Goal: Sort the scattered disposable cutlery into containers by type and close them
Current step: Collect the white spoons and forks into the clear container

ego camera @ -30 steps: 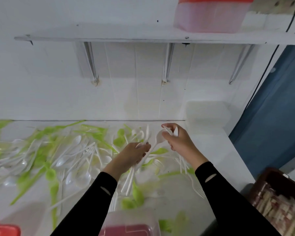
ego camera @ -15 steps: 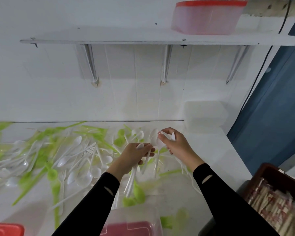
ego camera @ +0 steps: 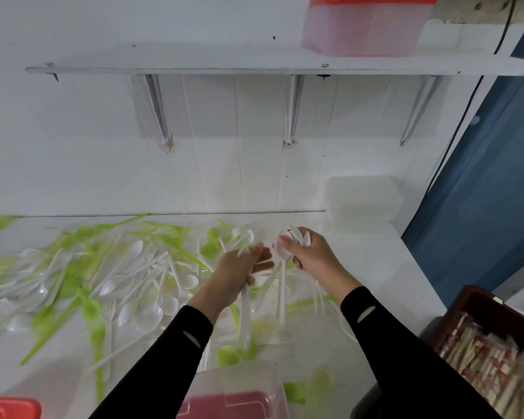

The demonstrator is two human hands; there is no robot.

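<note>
White and green disposable cutlery (ego camera: 124, 276) lies scattered across the white table (ego camera: 375, 267). My left hand (ego camera: 239, 270) holds a bundle of white spoons (ego camera: 245, 316) whose handles hang down toward me. Just to its right, my right hand (ego camera: 312, 255) grips a few white spoons (ego camera: 282, 285) by their bowls, handles pointing down. The two hands are close together, almost touching. A clear container with a pink lid inside (ego camera: 239, 397) stands at the near edge, below my arms.
A red-lidded clear container (ego camera: 363, 25) sits on the wall shelf (ego camera: 224, 68). A translucent box (ego camera: 363, 201) stands at the table's back right. A brown crate of wrapped chopsticks (ego camera: 490, 343) is at the right. A red lid (ego camera: 9, 408) shows at the bottom left.
My right hand has shifted slightly left and lower with its spoons, closer to the left hand. The left hand has risen a little with its bundle.
</note>
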